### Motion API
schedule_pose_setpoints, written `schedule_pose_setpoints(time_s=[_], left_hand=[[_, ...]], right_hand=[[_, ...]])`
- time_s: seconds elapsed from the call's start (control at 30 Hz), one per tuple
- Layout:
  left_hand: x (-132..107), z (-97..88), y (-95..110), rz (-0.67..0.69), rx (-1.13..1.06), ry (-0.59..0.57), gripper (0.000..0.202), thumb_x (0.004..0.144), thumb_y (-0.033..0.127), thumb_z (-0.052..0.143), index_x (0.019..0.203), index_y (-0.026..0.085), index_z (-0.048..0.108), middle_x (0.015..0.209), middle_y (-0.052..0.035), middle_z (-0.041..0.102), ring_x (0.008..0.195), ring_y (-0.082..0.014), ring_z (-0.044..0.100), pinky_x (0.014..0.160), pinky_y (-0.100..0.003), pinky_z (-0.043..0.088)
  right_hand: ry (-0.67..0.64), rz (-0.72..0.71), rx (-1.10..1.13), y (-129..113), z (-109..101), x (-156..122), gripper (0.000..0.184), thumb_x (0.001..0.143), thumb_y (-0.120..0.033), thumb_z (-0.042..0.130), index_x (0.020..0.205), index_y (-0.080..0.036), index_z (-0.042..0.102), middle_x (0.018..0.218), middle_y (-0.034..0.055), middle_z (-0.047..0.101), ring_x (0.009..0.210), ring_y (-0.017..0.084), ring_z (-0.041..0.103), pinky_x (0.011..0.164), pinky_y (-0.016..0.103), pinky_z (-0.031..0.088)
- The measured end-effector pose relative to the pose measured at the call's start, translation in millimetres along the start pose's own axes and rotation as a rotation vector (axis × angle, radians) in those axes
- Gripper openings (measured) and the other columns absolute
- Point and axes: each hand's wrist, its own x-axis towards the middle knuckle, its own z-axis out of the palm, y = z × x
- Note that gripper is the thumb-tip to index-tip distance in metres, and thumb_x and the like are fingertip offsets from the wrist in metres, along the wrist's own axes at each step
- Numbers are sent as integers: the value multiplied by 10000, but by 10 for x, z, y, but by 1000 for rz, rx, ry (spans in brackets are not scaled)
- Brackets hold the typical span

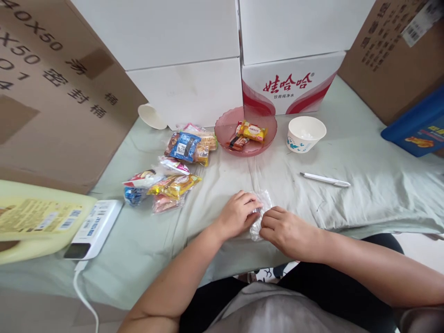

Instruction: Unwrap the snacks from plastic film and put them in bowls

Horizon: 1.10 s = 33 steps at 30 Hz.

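Observation:
A crumpled piece of clear bubble wrap lies near the front edge of the cloth-covered surface, between my two hands. My left hand is closed on its left side, fingers curled over it. The right edge is pinched by the fingers of my right hand. Whether something sits inside the wrap cannot be made out. Beyond my hands, a pink ribbed bowl holds several wrapped snacks. To its right stands a white paper bowl with something clear and whitish inside. A white pen lies in front of it.
Packaged snacks lie in a loose pile on the left. A white power bank with a cable rests beside a yellow jug. White cartons wall off the back. Right of them is a blue container. A paper cup lies tipped at back left.

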Motion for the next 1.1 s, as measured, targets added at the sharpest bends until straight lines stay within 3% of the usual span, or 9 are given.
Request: schedule_pose_setpoints(time_s=[0.13, 0.23, 0.4, 0.6, 0.73, 0.83, 0.93, 1.03, 1.1], left_hand=[[-5, -27, 3, 68, -101, -65, 206, 892, 202, 521, 1039, 213, 665, 1028, -79, 683, 995, -215, 603, 894, -383, 486], [-28, 3, -18, 44, -141, 11, 410, 866, 90, 447, 1248, 205, 539, 1083, -82, 672, 1010, -209, 614, 897, -386, 509], [-57, 69, -60, 6, -113, 144, 608, 865, 35, 376, 1437, 231, 307, 1120, -75, 630, 971, -177, 628, 867, -345, 532], [-47, 32, -15, -26, -150, 179, 472, 859, 54, 399, 1306, 197, 446, 1139, -95, 558, 957, -170, 596, 854, -317, 534], [-32, 62, 32, -91, 70, 153, 195, 887, 231, 551, 1060, 162, 608, 1064, -110, 576, 991, -245, 573, 867, -394, 524], [-21, 96, 56, -204, 225, 150, 206, 827, 292, 661, 982, 157, 643, 1000, -107, 593, 946, -273, 553, 837, -435, 520], [-17, 110, 70, -234, 251, 160, 250, 799, 288, 699, 1009, 163, 645, 1000, -96, 599, 954, -273, 539, 844, -429, 513], [-21, 110, 70, -230, 240, 167, 272, 805, 300, 693, 1037, 168, 641, 1008, -94, 602, 962, -275, 539, 846, -428, 511], [-25, 101, 56, -228, 220, 166, 265, 811, 296, 677, 1041, 170, 637, 1013, -98, 604, 960, -278, 542, 846, -439, 512]], right_hand=[[54, 82, 210, 160, -45, -44, 215, 942, -124, 426, 980, -173, 631, 924, 58, 651, 750, 144, 581, 660, 260, 400], [168, 304, 262, 337, 9, -10, 239, 973, -187, 417, 1109, -185, 613, 970, 62, 660, 749, 137, 616, 654, 246, 405], [213, 529, 226, 505, 159, 147, 203, 978, -266, 459, 1066, -170, 614, 1006, 79, 681, 814, 164, 639, 700, 261, 407], [115, 648, 24, 440, 234, 297, 295, 999, -345, 396, 1021, -156, 622, 933, 87, 673, 721, 177, 615, 583, 273, 318], [117, 671, -46, 400, 247, 331, 333, 1002, -375, 371, 1037, -158, 621, 909, 89, 655, 679, 181, 599, 549, 287, 294], [177, 679, -94, 490, 222, 287, 290, 967, -371, 461, 1073, -152, 620, 973, 113, 636, 789, 221, 608, 618, 296, 374], [298, 682, -144, 640, 152, 183, 212, 928, -228, 500, 1061, -137, 638, 1053, 152, 620, 948, 275, 575, 789, 364, 442], [433, 529, -100, 673, 83, 101, 213, 915, -178, 497, 1062, -146, 647, 1132, 156, 607, 1045, 279, 532, 913, 416, 436], [407, 320, -11, 597, 82, 97, 196, 911, -208, 534, 1067, -176, 649, 1144, 123, 616, 1069, 257, 526, 933, 406, 437]])
